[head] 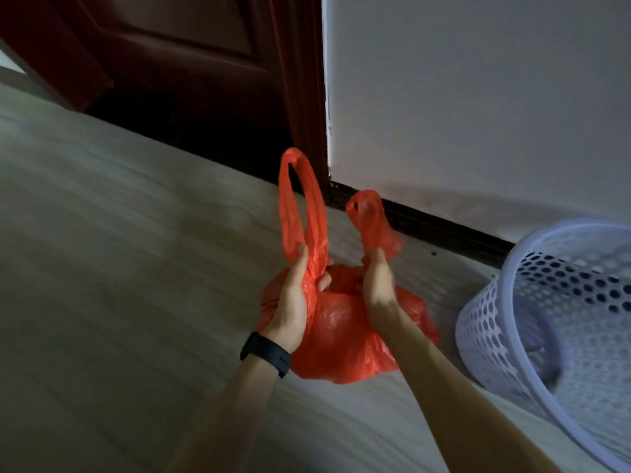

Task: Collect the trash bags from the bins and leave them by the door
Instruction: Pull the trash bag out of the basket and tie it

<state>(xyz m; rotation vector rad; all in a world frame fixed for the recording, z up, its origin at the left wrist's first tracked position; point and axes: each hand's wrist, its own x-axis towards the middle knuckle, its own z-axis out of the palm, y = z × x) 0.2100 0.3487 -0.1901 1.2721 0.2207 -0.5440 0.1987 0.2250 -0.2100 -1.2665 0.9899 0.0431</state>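
Pale floor (119, 233) meets white wall (478, 97), dark skirting (444, 231) and a dark-red door (191, 63).

Left hand (290, 302), right hand (379, 288) clenched; forearms outstretched.

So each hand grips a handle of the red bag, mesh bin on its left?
No: the head view shows the mesh bin on the right of the red bag. The left hand and right hand do each grip a handle.
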